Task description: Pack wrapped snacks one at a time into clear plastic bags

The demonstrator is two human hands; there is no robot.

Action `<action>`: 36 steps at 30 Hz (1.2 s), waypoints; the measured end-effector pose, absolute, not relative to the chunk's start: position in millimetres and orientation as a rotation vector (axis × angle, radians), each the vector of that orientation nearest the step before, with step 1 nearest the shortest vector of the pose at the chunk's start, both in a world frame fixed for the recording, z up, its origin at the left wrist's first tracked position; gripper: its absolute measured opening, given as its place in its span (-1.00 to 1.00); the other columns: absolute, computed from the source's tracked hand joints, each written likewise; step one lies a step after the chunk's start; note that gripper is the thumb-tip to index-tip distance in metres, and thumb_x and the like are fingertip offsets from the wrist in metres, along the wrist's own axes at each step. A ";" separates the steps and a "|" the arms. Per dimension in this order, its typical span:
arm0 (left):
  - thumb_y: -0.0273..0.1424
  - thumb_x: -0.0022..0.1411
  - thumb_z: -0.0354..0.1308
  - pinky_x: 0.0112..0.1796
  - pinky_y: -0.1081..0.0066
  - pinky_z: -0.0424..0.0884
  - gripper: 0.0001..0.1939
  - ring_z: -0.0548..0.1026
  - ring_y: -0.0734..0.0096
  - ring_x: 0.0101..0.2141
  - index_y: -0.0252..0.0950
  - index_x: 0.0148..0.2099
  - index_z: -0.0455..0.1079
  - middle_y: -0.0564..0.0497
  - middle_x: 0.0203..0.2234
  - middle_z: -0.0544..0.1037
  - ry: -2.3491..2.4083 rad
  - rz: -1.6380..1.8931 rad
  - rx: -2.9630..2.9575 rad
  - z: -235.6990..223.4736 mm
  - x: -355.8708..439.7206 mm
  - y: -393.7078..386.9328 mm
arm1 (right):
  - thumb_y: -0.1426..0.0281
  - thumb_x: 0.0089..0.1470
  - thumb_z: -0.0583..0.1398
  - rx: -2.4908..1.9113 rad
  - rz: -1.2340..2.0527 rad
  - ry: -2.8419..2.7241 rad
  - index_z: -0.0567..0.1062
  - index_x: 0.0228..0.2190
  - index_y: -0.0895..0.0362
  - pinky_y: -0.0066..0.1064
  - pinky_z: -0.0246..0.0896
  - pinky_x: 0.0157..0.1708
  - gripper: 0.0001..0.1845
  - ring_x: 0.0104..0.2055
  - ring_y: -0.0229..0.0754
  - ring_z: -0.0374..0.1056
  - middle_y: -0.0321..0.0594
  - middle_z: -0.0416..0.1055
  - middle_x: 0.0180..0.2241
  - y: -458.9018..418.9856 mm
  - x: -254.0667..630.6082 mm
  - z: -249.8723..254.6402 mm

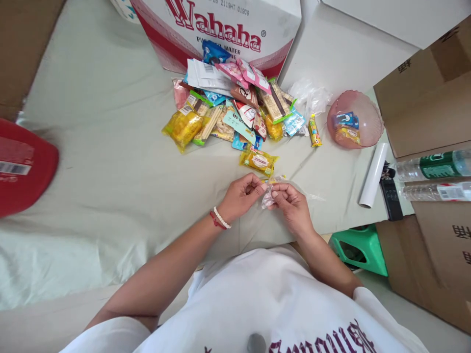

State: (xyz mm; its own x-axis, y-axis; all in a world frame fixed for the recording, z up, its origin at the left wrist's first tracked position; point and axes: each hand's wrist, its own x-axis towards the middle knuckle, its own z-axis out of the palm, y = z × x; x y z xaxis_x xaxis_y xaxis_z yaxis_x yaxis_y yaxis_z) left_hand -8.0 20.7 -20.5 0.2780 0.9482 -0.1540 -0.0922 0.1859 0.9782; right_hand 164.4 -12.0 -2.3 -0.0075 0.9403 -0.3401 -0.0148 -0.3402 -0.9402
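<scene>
Pale green cloth (121, 147) covers the surface in front of the person, and a heap of packaged snacks (221, 117) sits on it, just before a Wahaha carton (221, 22). On the near side of the heap, I see both hands meeting over a crumpled clear wrapper (268, 197). The left hand (241, 196), beaded at the wrist, pinches one side between thumb and curled fingers; the right hand (292, 206) grips the other side the same way. A yellow packet (258, 162) lies between the hands and the heap. To the heap's right are a slim yellow packet (314, 131) and, farther out, a pink bowl (372, 117) with small packets inside.
</scene>
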 end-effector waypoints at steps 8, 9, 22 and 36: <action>-0.18 0.12 0.33 -0.40 0.44 0.27 -0.73 0.35 0.48 -0.46 -0.28 -0.36 0.45 0.07 -0.48 0.45 0.991 0.897 1.161 -23.4 -9.1 19.5 | 0.09 0.11 0.34 -1.456 1.292 -1.228 0.53 -0.33 0.04 -0.33 0.33 -0.21 -0.72 -0.26 -0.18 0.39 -0.25 0.49 -0.30 -15.9 160.4 2.5; -0.18 0.11 0.34 -0.40 0.44 0.27 -0.73 0.35 0.47 -0.46 -0.28 -0.37 0.45 0.07 -0.49 0.45 0.979 0.901 1.126 -22.7 -9.8 20.2 | 0.09 0.11 0.34 -1.468 1.280 -1.221 0.53 -0.33 0.04 -0.34 0.31 -0.22 -0.71 -0.25 -0.18 0.38 -0.25 0.49 -0.30 -16.8 163.1 3.3; -0.40 -0.02 0.29 -0.17 0.35 0.42 -0.83 0.52 0.30 -0.18 -0.27 -0.49 0.33 -0.04 -0.25 0.58 0.867 0.994 0.821 -21.0 -11.0 23.4 | 0.18 -0.06 0.44 -1.408 1.687 -0.769 0.51 -0.41 0.08 -0.30 0.39 -0.12 -0.70 -0.18 -0.16 0.43 -0.27 0.51 -0.28 -47.8 195.5 8.4; -0.42 0.04 0.32 -0.25 0.40 0.45 -0.75 0.48 0.45 -0.27 -0.25 -0.28 0.29 -0.03 -0.15 0.46 0.751 0.925 0.944 -21.5 1.0 10.1 | 0.10 -0.03 0.40 -1.589 1.197 -0.921 0.47 -0.33 0.09 -0.45 0.11 -0.61 -0.62 -0.62 -0.32 0.16 -0.45 0.28 -0.63 13.1 195.4 23.2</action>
